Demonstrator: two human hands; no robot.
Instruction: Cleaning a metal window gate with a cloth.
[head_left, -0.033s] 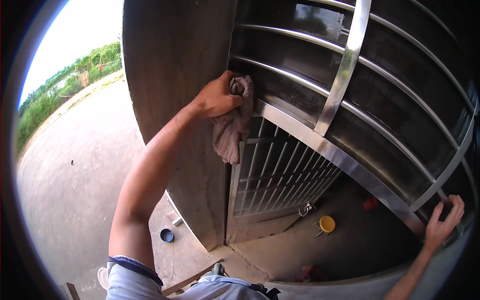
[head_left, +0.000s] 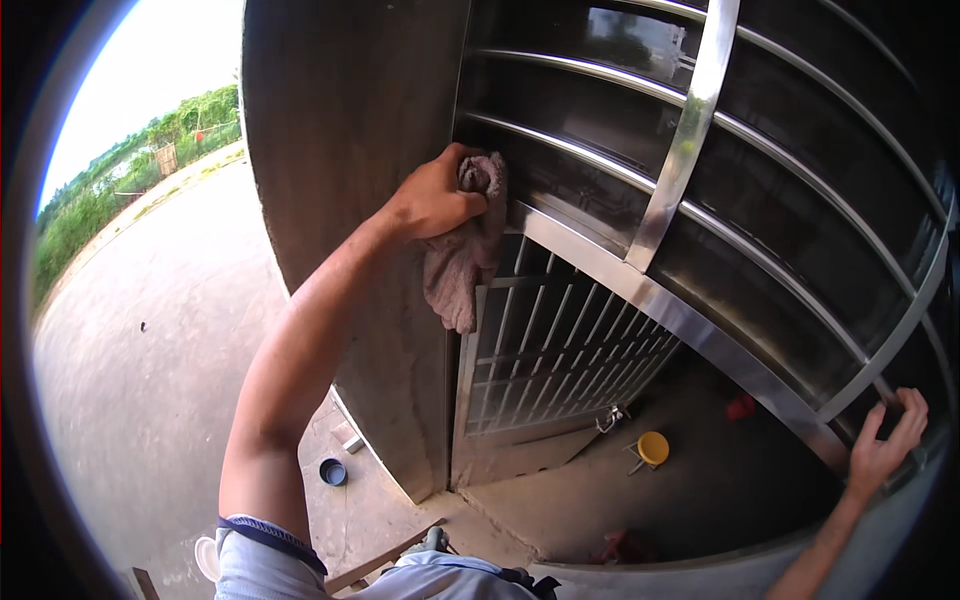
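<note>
My left hand (head_left: 436,200) is closed around a bunched, greyish-pink cloth (head_left: 453,285), whose loose end hangs down below the fingers. It holds the cloth up where the grey wall pillar (head_left: 350,130) meets the left corner of the shiny metal frame (head_left: 585,250) above the doorway. Far to the right, my right hand (head_left: 888,440) has its fingers curled at a thin metal bar (head_left: 882,388) near the other end of that frame; part of the grip is hidden. Polished round bars (head_left: 590,150) cross the dark panels above, joined by a flat upright strip (head_left: 690,130).
Below the frame, a barred metal gate (head_left: 560,350) stands swung inward. Inside are a yellow stool (head_left: 653,448) and a red object (head_left: 740,406). A dark blue bowl (head_left: 333,472) sits on the ground outside, beside the pillar. Concrete ground (head_left: 150,400) spreads left toward greenery (head_left: 150,155).
The cloth's hanging end sits very slightly lower. Both hands keep their places.
</note>
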